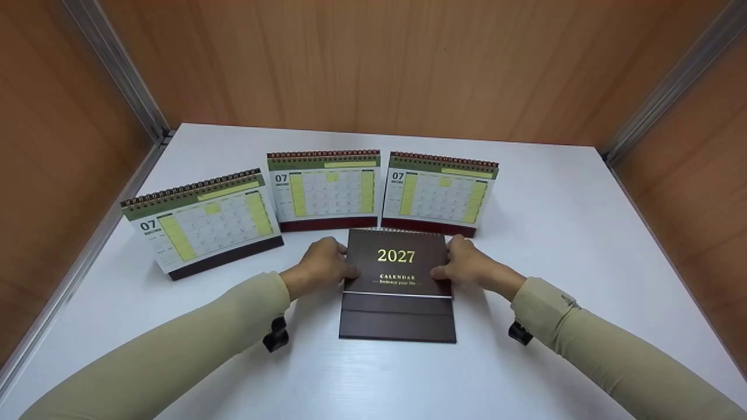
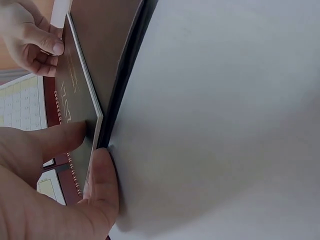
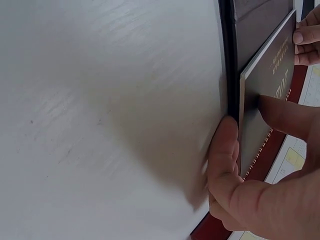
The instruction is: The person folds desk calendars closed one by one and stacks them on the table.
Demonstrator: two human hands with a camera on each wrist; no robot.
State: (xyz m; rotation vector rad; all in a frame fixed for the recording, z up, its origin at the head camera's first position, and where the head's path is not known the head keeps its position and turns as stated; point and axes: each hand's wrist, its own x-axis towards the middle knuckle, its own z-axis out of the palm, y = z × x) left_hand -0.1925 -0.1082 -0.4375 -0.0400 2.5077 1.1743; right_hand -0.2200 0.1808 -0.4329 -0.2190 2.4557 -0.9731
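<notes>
A dark brown desk calendar [image 1: 398, 265] with "2027 CALENDAR" in gold lies folded low on the white table, its spiral edge away from me. Below the cover its brown base board [image 1: 397, 321] sticks out toward me. My left hand [image 1: 327, 261] grips the calendar's left side, thumb on the cover and fingers at the edge. On the opposite side my right hand [image 1: 471, 265] holds it the same way, as the right wrist view shows with the thumb pressing the cover [image 3: 265, 120] and fingers along the side.
Three desk calendars stand opened to month 07 behind: one at left [image 1: 204, 224], one in the middle [image 1: 327, 189], one at right [image 1: 440, 192]. The middle and right ones stand just beyond the brown calendar's spiral. Wood-grain panels [image 1: 373, 64] enclose the white table [image 1: 543, 216].
</notes>
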